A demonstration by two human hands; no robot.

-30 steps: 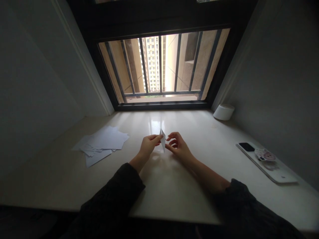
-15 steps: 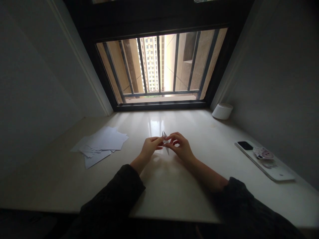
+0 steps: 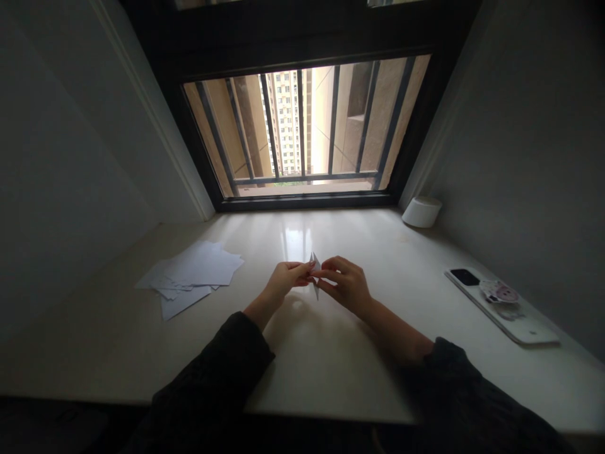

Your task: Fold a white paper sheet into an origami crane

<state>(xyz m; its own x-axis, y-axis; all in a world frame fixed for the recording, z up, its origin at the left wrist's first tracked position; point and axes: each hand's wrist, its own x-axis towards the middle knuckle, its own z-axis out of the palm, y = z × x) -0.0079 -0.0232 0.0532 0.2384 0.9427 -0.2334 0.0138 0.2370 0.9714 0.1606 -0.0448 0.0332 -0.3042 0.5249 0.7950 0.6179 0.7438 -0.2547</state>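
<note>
A small piece of folded white paper (image 3: 316, 261), with pointed ends above and below, is held up over the white sill. My left hand (image 3: 287, 277) pinches it from the left between thumb and fingers. From the right, my right hand (image 3: 347, 284) has its fingertips on the paper's side, the fingers bent and partly apart. The fingers cover the middle of the paper, so its exact folds cannot be made out.
A loose pile of white paper sheets (image 3: 203, 265) lies on the sill (image 3: 331, 372) to the left. On the right are a white phone (image 3: 524, 325) with a cartoon grip and a white round-topped object (image 3: 422, 212). A dark-framed window (image 3: 302, 203) stands behind.
The folded paper has turned slightly, showing a broader face. My right hand's fingers have shifted from a rounded pinch to a straighter reach against the paper. My left hand keeps its hold.
</note>
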